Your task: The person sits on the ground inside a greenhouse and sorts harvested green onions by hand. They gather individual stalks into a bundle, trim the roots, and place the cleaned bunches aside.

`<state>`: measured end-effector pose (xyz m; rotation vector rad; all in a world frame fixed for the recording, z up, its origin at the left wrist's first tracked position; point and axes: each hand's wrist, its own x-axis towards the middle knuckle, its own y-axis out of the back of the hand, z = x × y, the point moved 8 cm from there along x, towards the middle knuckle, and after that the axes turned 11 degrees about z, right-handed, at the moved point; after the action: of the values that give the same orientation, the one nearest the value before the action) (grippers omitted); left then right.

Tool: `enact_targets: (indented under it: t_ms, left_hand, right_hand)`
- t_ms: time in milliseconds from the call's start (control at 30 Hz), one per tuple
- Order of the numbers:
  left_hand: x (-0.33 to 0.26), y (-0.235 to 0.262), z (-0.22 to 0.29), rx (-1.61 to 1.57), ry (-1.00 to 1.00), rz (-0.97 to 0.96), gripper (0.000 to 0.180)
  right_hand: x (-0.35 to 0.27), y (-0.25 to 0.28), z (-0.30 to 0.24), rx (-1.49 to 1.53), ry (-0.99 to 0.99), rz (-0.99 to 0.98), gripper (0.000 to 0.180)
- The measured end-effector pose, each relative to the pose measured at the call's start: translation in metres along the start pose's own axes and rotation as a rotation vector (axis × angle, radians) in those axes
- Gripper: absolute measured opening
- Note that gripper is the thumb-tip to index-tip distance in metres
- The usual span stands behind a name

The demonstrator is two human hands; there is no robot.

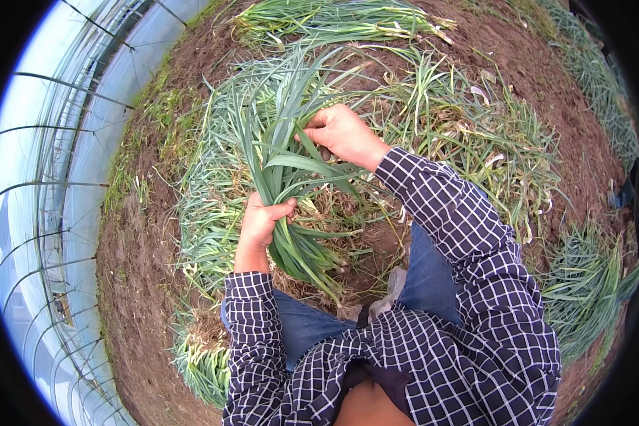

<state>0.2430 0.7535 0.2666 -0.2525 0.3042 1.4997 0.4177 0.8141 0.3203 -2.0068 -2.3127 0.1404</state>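
My left hand (263, 220) is wrapped round the middle of a bunch of green garlic (280, 160), its thumb across the stalks. The long flat blue-green leaves point away from me, and the pale root ends hang down towards my lap. Just right of the upper part of the bunch, my right hand (344, 135) pinches leaves between thumb and fingers. A few leaves bend across the bunch towards my right wrist. Parts of my right fingers are hidden behind the leaves.
Loose green garlic (220, 149) and trimmed, yellowing leaves (476, 135) cover the soil around me. Bundles lie at the far side (341, 21), right (582, 291) and near left (206, 362). A plastic-covered wall with curved ribs (64, 184) stands on the left.
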Motion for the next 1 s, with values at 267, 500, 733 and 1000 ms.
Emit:
enact_targets:
  t_ms: [267, 500, 733, 1000]
  left_hand:
    - [0.000, -0.001, 0.006, 0.105, 0.004, 0.126, 0.010]
    - [0.000, 0.016, -0.003, 0.076, 0.062, 0.198, 0.007]
    - [-0.004, 0.034, -0.004, 0.039, 0.032, 0.277, 0.007]
    - [-0.004, -0.017, 0.007, 0.126, -0.150, 0.053, 0.018]
  right_hand:
    - [-0.005, -0.002, -0.018, -0.975, 0.759, 0.363, 0.011]
    - [0.027, 0.076, -0.002, -1.285, 0.665, 0.593, 0.023]
    - [-0.021, -0.003, 0.019, -0.421, -0.357, -0.186, 0.057]
    - [-0.015, -0.069, 0.055, 0.621, -0.282, -0.198, 0.064]
